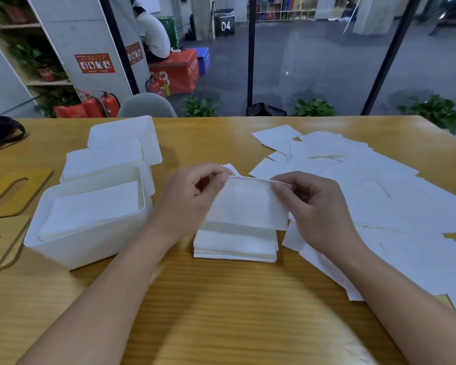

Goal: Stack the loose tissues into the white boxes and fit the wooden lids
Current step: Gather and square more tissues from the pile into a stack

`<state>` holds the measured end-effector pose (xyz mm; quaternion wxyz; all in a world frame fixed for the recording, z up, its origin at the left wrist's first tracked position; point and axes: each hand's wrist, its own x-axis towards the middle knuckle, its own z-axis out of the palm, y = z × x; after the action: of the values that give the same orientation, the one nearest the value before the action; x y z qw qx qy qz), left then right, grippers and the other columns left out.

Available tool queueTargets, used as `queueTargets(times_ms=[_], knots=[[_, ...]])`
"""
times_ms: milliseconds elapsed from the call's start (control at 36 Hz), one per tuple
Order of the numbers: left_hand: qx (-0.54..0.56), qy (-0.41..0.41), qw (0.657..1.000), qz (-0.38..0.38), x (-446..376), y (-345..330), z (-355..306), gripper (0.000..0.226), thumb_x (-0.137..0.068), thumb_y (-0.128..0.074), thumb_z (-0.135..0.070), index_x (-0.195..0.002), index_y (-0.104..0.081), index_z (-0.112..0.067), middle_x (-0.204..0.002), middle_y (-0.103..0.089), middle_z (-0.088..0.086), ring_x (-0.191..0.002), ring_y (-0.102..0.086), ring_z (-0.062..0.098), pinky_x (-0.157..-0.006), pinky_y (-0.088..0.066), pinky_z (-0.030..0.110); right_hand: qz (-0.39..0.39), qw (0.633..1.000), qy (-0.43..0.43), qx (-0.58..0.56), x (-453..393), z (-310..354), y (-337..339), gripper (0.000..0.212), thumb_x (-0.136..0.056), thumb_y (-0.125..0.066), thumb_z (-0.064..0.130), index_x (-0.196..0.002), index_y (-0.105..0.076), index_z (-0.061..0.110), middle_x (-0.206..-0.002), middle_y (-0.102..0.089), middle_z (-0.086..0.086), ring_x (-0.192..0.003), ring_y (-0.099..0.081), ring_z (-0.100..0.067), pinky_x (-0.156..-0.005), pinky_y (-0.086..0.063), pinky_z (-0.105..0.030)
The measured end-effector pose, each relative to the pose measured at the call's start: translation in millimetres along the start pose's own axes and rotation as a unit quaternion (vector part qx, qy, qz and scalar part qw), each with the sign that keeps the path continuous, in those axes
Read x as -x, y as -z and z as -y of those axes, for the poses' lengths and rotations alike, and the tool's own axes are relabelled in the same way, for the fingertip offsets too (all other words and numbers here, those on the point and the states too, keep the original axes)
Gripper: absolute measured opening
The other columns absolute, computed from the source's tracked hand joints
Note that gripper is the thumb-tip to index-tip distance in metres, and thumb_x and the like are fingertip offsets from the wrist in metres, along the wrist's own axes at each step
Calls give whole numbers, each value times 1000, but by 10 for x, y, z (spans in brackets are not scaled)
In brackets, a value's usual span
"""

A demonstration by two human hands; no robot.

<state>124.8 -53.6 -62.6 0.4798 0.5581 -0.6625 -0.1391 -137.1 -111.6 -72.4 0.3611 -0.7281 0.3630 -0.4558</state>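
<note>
Head view: left hand point(195, 196) & right hand point(313, 206) each pinch a top corner of one tissue point(245, 204), held up w/ its lower edge on a small tissue stack point(236, 243) at table point(221, 312) centre. Loose tissues point(379, 196) spread to the right. Left: three white boxes point(90, 241) in a row, near one holding tissues. Two wooden lids point(13, 192) lie at far left, off the boxes.
</note>
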Motion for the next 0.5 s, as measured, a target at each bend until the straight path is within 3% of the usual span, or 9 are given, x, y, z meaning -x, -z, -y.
queueTargets(times_ms=[56,139,222,306,417,500], knots=[[6,-4,1000,-4,-21,43,7,18,-110,-62,-36,-107,-80,-38,-86,-75,-4,-75,-63,27,-66,-48,46,14,999,-14,-39,-6,23,10,13,-105,-73,26,-102,-84,33,-81,-74,-3,-74,-70,-26,-64,-57,-40],[23,24,999,23,-24,107,16,19,-107,-62,-30,-110,-79,-37,-65,-53,-5,-59,-47,16,-56,-39,27,51,997,-29,-58,-1,2,22,12,-104,-75,23,-108,-81,32,-67,-65,-3,-58,-62,-21,-61,-52,-32],[-41,61,994,87,-1,154,19,25,-103,-62,-25,-109,-78,-43,-64,-56,-6,-58,-49,10,-57,-38,16,98,995,-34,-5,22,-32,15,17,-102,-75,26,-115,-76,37,-61,-53,4,-55,-50,-13,-61,-45,-21],[-120,106,976,147,33,134,3,27,-101,-62,-19,-102,-76,-42,-65,-55,-11,-60,-51,6,-55,-38,17,119,990,-24,69,58,-58,-26,23,-99,-77,25,-118,-73,39,-62,-55,9,-56,-51,-7,-60,-41,-12],[-208,124,952,184,75,108,-33,12,-98,-68,-30,-101,-73,-41,-81,-64,-15,-76,-58,2,-65,-48,30,151,972,-30,175,88,-90,-57,25,-94,-81,31,-117,-72,39,-70,-63,11,-68,-61,-8,-63,-44,-23],[-240,98,951,171,65,91,-13,9,-99,-69,-33,-103,-73,-40,-93,-61,-14,-92,-55,0,-73,-49,32,144,969,-19,202,71,-94,-32,22,-90,-83,37,-109,-74,39,-76,-64,13,-73,-62,-9,-66,-46,-28]])
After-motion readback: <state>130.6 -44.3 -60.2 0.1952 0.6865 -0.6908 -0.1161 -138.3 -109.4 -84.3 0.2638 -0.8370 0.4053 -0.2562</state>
